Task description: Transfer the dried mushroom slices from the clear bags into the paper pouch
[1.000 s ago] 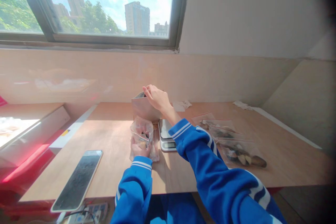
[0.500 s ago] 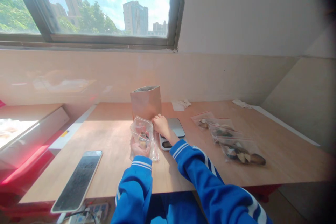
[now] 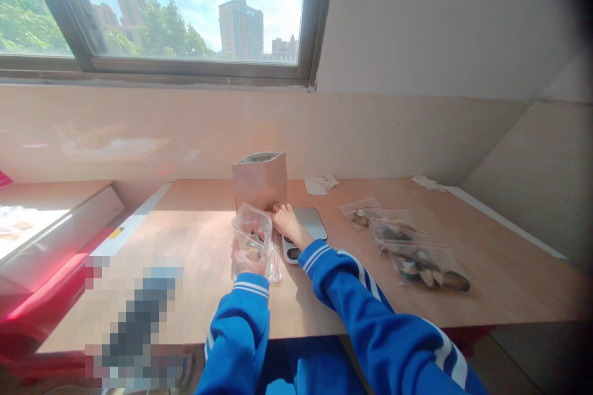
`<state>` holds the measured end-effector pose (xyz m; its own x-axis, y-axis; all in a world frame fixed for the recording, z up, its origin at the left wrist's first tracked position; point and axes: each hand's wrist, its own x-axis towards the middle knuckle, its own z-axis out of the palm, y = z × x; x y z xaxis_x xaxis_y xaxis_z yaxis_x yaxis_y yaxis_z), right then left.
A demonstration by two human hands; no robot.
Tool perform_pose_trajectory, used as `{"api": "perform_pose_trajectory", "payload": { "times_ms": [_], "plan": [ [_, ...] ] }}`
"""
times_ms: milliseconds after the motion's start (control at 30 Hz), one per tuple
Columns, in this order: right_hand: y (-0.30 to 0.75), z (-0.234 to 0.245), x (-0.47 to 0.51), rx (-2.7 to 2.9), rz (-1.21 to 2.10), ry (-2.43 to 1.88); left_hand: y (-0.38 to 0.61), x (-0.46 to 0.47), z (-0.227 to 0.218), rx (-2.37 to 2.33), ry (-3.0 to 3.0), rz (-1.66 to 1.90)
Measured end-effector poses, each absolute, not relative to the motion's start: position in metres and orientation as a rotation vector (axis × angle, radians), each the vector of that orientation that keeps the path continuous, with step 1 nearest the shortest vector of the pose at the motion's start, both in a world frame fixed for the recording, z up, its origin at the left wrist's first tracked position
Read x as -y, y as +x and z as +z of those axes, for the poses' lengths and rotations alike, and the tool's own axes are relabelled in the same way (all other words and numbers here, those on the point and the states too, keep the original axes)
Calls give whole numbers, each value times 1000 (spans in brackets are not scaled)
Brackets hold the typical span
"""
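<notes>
My left hand (image 3: 248,259) is wrapped round the lower part of a clear plastic bag (image 3: 254,222), which stands upright with its mouth open. Small reddish, dark and pale pieces lie inside it. At the bag's right upper edge, the fingers of my right hand (image 3: 286,222) are pinched together on the rim; the fingertips are partly hidden. Just behind the bag stands a brown paper pouch (image 3: 260,184), open at the top. Under my right wrist and beyond it lies a kitchen scale (image 3: 314,222), its display (image 3: 293,253) partly covered.
Several filled zip bags (image 3: 430,262) overlap on the right of the wooden table (image 3: 370,305). Crumpled white paper (image 3: 320,184) lies near the wall. At the front left a pixelated patch (image 3: 139,315) covers a phone-like shape. More clear plastic (image 3: 275,268) lies by my left hand.
Both hands and the plastic bag stay in nearly the same place; the whole view has shifted slightly. The phone at the front left is now blurred by pixelation.
</notes>
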<state>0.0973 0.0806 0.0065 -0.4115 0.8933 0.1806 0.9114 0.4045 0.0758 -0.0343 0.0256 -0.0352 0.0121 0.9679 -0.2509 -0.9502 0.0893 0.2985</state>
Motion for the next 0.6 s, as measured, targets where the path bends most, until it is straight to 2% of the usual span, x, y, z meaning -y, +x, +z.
{"api": "perform_pose_trajectory", "payload": {
  "times_ms": [333,500,600],
  "plan": [
    [98,20,-78,2457,-142,-1706,-32,-22,-29,-393,23,1552],
    [99,52,-80,2297,-149,-1759,-34,-24,-34,-408,32,1528],
    [99,85,-80,2050,-173,-1622,-36,-25,-39,-445,21,1507]
  ]
}}
